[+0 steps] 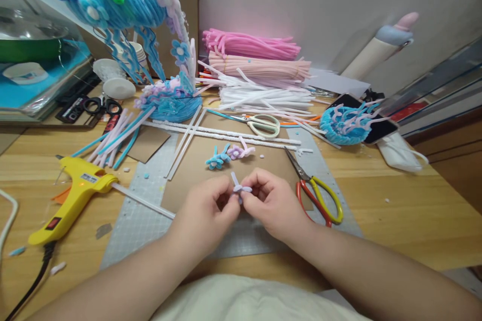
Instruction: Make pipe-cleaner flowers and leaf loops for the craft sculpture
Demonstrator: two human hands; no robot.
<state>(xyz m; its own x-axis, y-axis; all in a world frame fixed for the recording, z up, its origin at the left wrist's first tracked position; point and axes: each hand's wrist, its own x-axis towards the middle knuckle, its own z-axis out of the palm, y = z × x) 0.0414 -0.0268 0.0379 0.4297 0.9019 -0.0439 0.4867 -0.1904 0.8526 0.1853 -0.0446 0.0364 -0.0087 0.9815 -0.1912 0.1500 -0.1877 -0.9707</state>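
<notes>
"Over the cardboard [196, 180], what's held?"
"A lilac flower [241, 188], pinched by the fingers of left hand [206, 209] and right hand [277, 206]."
"Why both?"
"Probably to steady something so small."

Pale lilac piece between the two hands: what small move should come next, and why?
Perhaps bend the free end of the lilac piece with the left hand, the right hand steadying: both hands pinch it, and that end sticks up.
</notes>
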